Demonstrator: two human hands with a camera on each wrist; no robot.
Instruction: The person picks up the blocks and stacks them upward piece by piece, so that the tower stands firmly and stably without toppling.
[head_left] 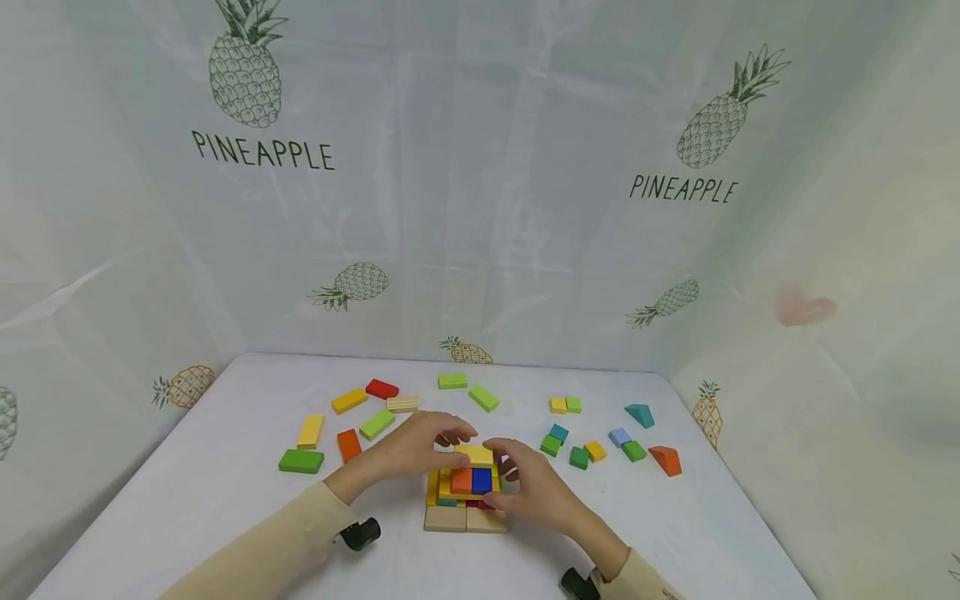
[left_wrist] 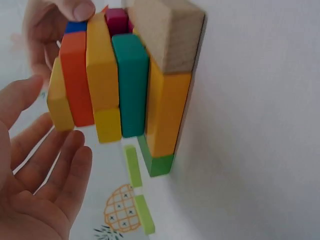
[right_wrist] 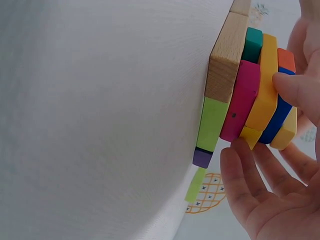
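Observation:
A stepped stack of colored wooden blocks (head_left: 461,481) stands on the table, with natural wood blocks (head_left: 446,519) along its front base. Orange and blue blocks (head_left: 482,481) sit below a yellow top block (head_left: 475,455). At the left of the top block, my left hand (head_left: 416,446) has its fingers spread loosely; in the left wrist view its thumb stands apart from the block. My right hand (right_wrist: 280,185) holds the stack's right side, thumb against a yellow-orange block (right_wrist: 265,85) in front and fingers (right_wrist: 245,165) at the back. Contact at the back fingertips is partly hidden.
Loose blocks lie left of the stack, including a green block (head_left: 302,461) and an orange-red block (head_left: 348,446). Light green blocks (head_left: 453,381) lie behind. Small cubes (head_left: 551,445) and a red-orange triangular block (head_left: 666,460) lie right. A pineapple-print curtain (head_left: 480,208) surrounds the table.

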